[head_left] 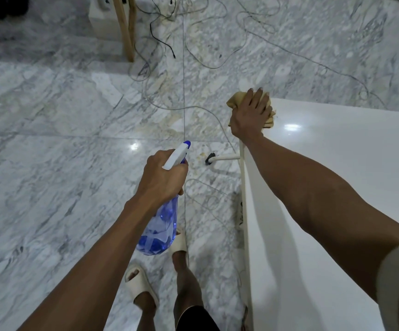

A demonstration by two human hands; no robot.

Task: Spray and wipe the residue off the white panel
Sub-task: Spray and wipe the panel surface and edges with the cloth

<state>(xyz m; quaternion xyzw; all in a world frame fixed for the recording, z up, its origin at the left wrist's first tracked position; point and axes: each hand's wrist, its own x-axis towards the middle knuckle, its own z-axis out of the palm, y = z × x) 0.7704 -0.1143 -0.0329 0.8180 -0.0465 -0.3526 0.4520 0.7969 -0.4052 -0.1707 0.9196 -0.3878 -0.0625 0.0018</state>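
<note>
Across the left half of the frame lies a grey-veined marble floor (50,139), with thin cables (193,44) tangled along the top centre beside a wooden leg (126,32). At lower centre the left hand (162,177) is clenched around the neck of a blue spray bottle (161,230), whose white trigger head points toward the upper right while its clear body hangs down over two feet in pale slippers (142,283). Right of centre the right hand (250,115) lies flat, fingers spread, pressing a tan cloth (233,101) onto the upper-left corner of the white panel (337,151), which fills the right side of the frame and shows a bright glare spot.
</note>
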